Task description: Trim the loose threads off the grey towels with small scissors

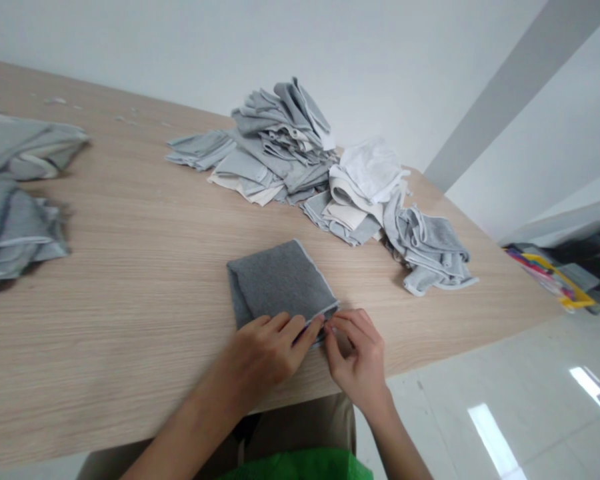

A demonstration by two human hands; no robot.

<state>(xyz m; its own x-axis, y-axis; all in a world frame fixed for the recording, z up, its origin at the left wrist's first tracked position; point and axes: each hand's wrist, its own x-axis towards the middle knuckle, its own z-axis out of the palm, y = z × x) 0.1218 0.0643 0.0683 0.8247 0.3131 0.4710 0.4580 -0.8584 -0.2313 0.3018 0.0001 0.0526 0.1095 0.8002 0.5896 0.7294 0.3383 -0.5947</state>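
Note:
A dark grey folded cloth (pixel 285 280) with a pale stitched edge lies near the front edge of the table. My left hand (pixel 275 350) grips its near side, fingers curled over the fabric and the index finger reaching to the right corner. At that same corner my right hand (pixel 356 350) pinches the edge between thumb and fingertips. The fingertips of both hands almost meet there. What lies under my left palm is hidden.
A heap of grey cloths (pixel 280 143) rises by the wall, with white cloths (pixel 370 170) and a loose grey bundle (pixel 430 250) to its right. More grey cloths (pixel 20 220) lie at the left. Beyond the table's right end is a yellow-edged container (pixel 557 280).

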